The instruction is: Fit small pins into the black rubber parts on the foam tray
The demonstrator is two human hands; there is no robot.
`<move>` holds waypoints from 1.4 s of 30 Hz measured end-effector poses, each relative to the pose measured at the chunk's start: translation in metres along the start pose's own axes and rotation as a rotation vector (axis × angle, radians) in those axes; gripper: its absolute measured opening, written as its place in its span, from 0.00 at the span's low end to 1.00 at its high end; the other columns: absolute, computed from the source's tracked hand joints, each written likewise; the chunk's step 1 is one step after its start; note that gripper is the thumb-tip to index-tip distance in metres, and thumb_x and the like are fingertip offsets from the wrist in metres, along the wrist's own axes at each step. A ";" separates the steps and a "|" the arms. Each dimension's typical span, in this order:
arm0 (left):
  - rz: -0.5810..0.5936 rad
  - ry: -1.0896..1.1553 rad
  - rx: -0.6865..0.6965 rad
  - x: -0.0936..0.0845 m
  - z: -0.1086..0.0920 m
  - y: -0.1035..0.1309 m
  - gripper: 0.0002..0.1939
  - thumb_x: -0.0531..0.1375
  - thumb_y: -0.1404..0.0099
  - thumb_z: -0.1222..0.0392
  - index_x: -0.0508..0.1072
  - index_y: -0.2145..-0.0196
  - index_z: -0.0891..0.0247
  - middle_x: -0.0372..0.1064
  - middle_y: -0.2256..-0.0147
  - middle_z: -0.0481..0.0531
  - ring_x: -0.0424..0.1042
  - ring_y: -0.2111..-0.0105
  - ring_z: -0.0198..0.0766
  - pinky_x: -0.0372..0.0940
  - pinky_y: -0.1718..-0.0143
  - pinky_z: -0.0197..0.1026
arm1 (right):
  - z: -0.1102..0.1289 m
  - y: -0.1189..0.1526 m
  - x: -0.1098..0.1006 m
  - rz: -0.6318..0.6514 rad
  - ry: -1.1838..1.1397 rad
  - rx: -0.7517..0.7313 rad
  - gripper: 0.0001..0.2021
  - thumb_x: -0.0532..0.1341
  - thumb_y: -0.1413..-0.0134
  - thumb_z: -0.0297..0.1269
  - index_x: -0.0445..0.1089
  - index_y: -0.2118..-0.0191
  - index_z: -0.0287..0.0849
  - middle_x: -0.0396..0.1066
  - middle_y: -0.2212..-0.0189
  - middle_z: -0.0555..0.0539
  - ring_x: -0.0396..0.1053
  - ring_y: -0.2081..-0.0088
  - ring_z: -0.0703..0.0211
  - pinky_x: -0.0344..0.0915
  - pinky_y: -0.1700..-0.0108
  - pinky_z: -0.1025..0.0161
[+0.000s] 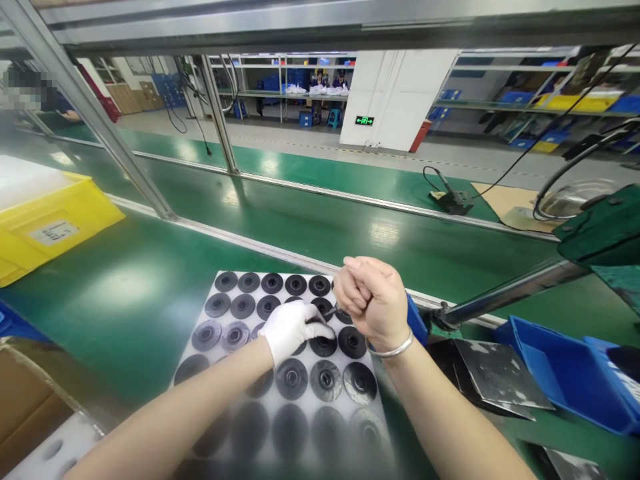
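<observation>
In the head view, a white foam tray [273,319] holds rows of round black discs [291,378] with raised ring centres. My left hand [293,327], in a white glove with darkened fingertips, reaches over the tray. Its thumb and fingers curl together above a disc in the right half; whatever lies between them is too small to make out. Close beside it, above the tray's right edge, my bare right hand [371,300] is closed in a fist, with a metal bangle at the wrist. A thin dark tool [332,311] points from this fist toward the left fingertips.
A yellow bin [55,223] stands at the left on the green bench, with a cardboard box [30,400] below it. To the right are dark plates [500,373], a blue bin [565,380] and a metal arm [515,290]. A metal rail [280,250] runs behind the tray.
</observation>
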State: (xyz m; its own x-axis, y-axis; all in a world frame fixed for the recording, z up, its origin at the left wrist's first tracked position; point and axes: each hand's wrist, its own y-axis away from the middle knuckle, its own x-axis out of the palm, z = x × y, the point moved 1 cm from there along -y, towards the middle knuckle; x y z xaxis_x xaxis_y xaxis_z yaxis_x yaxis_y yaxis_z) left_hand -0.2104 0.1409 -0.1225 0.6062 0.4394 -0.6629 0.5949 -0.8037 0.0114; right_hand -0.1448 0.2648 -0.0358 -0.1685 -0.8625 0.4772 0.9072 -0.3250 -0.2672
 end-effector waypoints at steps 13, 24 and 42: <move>-0.037 -0.125 0.199 0.005 -0.005 -0.003 0.17 0.57 0.37 0.44 0.74 0.64 0.60 0.71 0.68 0.52 0.68 0.68 0.42 0.53 0.70 0.38 | -0.023 0.005 -0.002 0.090 0.109 0.033 0.24 0.60 0.42 0.37 0.52 0.86 0.42 0.49 0.91 0.56 0.47 0.88 0.70 0.42 0.86 0.69; 0.065 -0.180 0.040 0.007 0.007 -0.018 0.06 0.57 0.41 0.58 0.66 0.72 0.62 0.58 0.79 0.48 0.52 0.81 0.35 0.41 0.77 0.38 | -0.071 -0.017 -0.032 0.003 0.227 0.020 0.25 0.62 0.45 0.43 0.53 0.87 0.41 0.51 0.92 0.55 0.47 0.89 0.71 0.42 0.86 0.69; 0.010 1.466 -0.449 -0.042 0.029 -0.017 0.12 0.56 0.44 0.75 0.68 0.60 0.72 0.60 0.71 0.51 0.60 0.77 0.26 0.49 0.83 0.27 | -0.087 -0.028 -0.043 0.381 0.175 0.342 0.25 0.62 0.46 0.46 0.54 0.86 0.40 0.50 0.92 0.57 0.47 0.89 0.72 0.41 0.85 0.70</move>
State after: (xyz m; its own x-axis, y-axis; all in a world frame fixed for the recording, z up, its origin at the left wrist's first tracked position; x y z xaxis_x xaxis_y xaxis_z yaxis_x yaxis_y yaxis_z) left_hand -0.2613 0.1246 -0.1165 0.4215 0.6481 0.6342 0.5296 -0.7437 0.4080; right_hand -0.1960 0.2773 -0.1219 0.1617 -0.9559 0.2453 0.9854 0.1430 -0.0922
